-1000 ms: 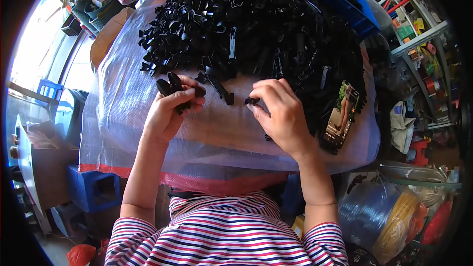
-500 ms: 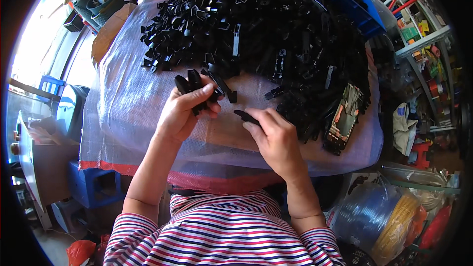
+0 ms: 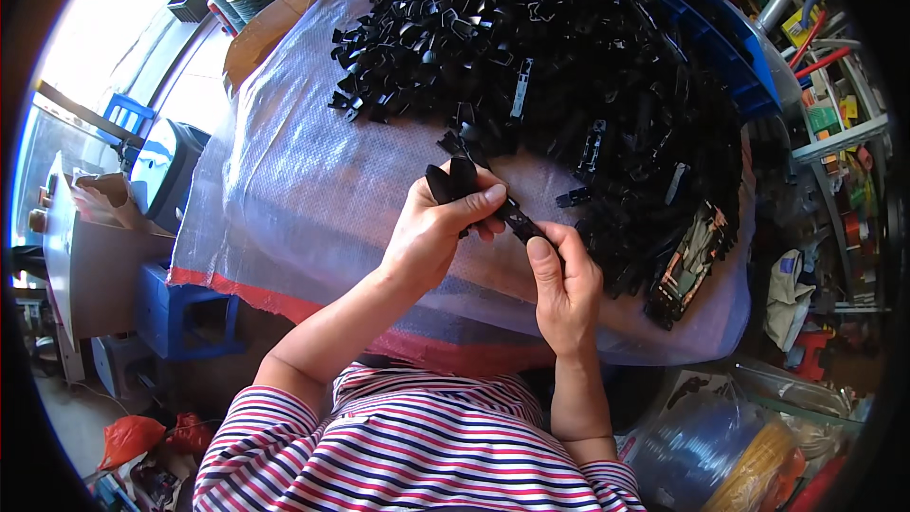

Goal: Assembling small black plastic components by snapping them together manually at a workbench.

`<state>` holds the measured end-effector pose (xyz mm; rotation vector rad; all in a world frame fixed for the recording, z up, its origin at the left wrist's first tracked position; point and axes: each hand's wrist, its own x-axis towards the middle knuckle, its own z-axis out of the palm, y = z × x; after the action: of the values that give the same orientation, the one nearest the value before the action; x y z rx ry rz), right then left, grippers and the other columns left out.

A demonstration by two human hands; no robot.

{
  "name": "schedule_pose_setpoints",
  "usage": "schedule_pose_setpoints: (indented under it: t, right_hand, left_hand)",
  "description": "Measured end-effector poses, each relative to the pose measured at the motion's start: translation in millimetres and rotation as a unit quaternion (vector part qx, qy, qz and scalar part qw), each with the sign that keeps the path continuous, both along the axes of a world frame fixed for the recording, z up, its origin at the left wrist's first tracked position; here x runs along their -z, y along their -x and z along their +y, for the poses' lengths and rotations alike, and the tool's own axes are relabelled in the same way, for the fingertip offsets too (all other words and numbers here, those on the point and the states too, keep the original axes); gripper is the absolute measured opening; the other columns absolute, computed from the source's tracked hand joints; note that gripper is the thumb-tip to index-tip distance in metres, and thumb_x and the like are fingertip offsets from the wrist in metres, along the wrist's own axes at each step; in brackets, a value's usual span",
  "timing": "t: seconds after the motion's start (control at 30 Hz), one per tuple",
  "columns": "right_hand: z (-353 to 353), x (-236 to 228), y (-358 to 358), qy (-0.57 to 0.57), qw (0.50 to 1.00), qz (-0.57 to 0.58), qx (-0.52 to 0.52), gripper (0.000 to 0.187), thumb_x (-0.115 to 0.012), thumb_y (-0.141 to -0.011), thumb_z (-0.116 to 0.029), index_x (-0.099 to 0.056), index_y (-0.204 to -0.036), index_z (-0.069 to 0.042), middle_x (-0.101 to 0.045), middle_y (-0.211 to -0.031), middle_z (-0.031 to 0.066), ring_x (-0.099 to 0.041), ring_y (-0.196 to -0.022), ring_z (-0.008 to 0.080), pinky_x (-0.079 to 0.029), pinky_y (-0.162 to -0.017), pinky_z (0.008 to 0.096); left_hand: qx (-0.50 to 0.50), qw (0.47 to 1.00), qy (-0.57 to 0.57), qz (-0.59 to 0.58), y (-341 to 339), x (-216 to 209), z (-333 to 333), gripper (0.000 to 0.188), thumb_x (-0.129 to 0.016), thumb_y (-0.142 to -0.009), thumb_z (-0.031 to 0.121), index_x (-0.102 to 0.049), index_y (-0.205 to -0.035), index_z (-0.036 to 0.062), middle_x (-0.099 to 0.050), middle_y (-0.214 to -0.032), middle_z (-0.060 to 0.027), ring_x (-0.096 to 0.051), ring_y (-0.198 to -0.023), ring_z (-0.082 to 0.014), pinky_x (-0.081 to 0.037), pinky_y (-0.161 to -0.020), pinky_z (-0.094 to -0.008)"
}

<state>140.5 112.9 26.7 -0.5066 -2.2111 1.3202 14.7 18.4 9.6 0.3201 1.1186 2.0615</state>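
Gap Closed: Two-Handed Hold Established

Hold status. The left hand (image 3: 427, 237) was closed around a bundle of black parts (image 3: 439, 185), its thumb laid across them and their rounded ends projecting above the grip. The right hand (image 3: 571, 296) pinched the near end of an elongated black part (image 3: 517, 221) between thumb and fingers. This part lay aslant between the hands, its far end at the left fingertips. Whether it was one piece or two pieces meeting could not be determined.

Change of state. Half a second earlier, the hands were apart and the right hand held a small dark piece clear of the bundle. At this moment, the right hand had closed that gap, so that the black part bridged both grips. The view had also turned slightly, shifting the surroundings toward the right of the frame.

Significance. The change was judged to mark a passage from single-handed holding to joint handling, with the left hand steadying and the right hand adjusting. Engagement of the parts could not be confirmed, the contact area being hidden by the fingers.

Location. Both hands were above the pale woven sheet (image 3: 313, 180), on the near side of the heap of black parts (image 3: 607, 66). A phone (image 3: 692, 265) lay at the heap's right edge.
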Motion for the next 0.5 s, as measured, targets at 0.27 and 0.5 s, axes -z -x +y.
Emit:
schedule_pose_setpoints:
  t: [0.27,0.5]
  right_hand:
    - [-15,14,12,0.053,0.998,0.013,0.005,0.019,-0.051,-0.091,-0.018,-0.053,-0.089,0.000,-0.052,-0.068,0.0024,-0.044,-0.061,0.0072,-0.039,-0.055,0.0221]
    - [-21,0,39,-0.133,0.984,-0.098,-0.066,0.031,-0.052,-0.088,-0.035,-0.048,-0.086,-0.005,-0.057,-0.068,0.0142,-0.060,-0.061,0.0316,-0.045,-0.051,0.0388]
  left_hand:
    - [-0.108,0.969,0.096,0.203,-17,0,-8,0.010,-0.064,-0.081,0.008,-0.057,-0.083,0.0006,-0.057,-0.068,-0.0012,-0.052,-0.056,-0.0057,-0.043,-0.051,-0.0189]
    - [0.039,0.998,-0.037,-0.017,1,13,-39,0.022,-0.059,-0.084,0.018,-0.055,-0.099,0.0038,-0.059,-0.100,-0.0071,-0.055,-0.090,-0.0158,-0.043,-0.078,-0.0286]
